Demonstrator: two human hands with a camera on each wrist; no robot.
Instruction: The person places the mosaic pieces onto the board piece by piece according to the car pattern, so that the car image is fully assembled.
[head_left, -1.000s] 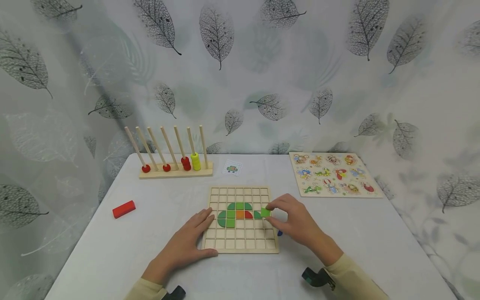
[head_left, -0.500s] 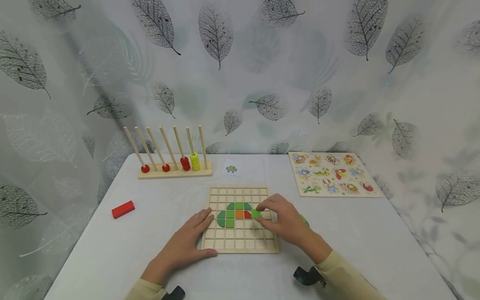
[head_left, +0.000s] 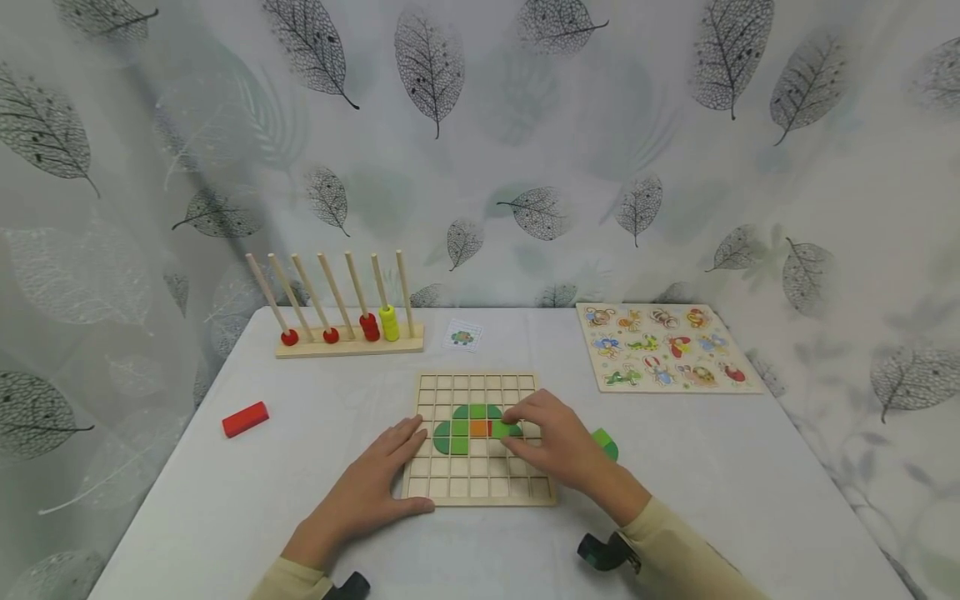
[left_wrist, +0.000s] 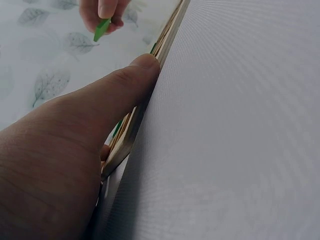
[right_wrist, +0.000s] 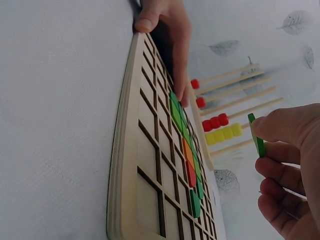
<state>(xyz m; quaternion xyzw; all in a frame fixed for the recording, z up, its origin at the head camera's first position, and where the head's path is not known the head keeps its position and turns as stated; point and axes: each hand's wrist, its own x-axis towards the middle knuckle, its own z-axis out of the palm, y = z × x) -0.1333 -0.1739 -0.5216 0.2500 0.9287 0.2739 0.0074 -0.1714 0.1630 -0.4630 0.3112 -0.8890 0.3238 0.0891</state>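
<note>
A wooden grid board (head_left: 480, 502) lies on the white table with green, orange and red tiles set in several of its cells. My right hand (head_left: 561, 440) pinches a green square tile (right_wrist: 256, 136) between thumb and fingertips, raised above the board near the red tile (right_wrist: 191, 174). A dark green rounded tile (right_wrist: 195, 202) sits in a cell to the right of the red one. My left hand (head_left: 371, 482) rests at the board's left edge, fingers extended along that side and the thumb (left_wrist: 142, 64) at the front edge.
Green pieces (head_left: 604, 444) lie right of the board, partly behind the right hand. At the back left stands a peg stand (head_left: 352, 346) with red and yellow beads. A small picture card (head_left: 463, 335), a picture puzzle board (head_left: 667, 350) and a red block (head_left: 245, 419) are also there.
My right hand has moved left over the board, carrying the green tile from above the right-hand columns to near the red tile. The left hand stays in place.
</note>
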